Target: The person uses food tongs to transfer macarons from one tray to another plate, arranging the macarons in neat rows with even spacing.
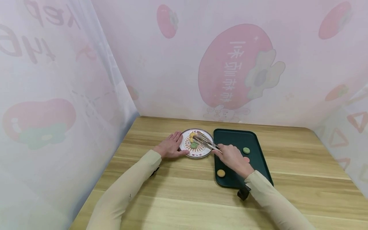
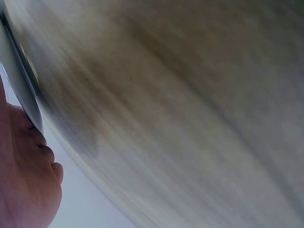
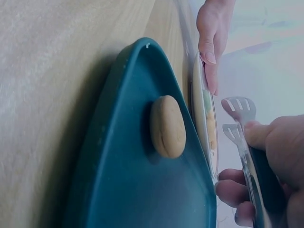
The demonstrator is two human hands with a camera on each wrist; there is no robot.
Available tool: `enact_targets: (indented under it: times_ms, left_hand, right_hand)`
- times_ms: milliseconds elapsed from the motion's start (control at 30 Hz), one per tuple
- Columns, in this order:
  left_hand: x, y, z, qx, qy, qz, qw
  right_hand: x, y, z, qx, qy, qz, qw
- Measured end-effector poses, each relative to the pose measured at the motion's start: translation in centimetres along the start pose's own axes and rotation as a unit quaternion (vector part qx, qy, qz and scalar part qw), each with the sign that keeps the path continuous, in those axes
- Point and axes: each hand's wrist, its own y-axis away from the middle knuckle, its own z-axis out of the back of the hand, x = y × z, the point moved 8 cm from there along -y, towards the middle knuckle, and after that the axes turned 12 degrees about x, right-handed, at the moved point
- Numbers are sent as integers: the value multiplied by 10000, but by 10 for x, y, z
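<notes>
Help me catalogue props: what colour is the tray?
Dark green; the tray shows best in the head view.

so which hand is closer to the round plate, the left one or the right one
Left. The left hand touches the plate at its left edge; the right hand is off to its right, above the tray, holding tongs over the plate.

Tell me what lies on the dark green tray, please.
On the tray: a green macaron, an orange one, and a pink one partly covered by the right hand. Anything fully beneath the hand cannot be seen.
</notes>
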Motion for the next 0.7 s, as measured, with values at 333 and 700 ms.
enact_targets:
  times_ms: [333,700]
  left_hand:
    - [-1,2,0,47,22,11,10000]
    - [0,0,0,77,-48,68,9999]
  right_hand:
    - [-10,13,14,-133,165,-47,9998]
    - [-33,32,28,-280,156,-201,9993]
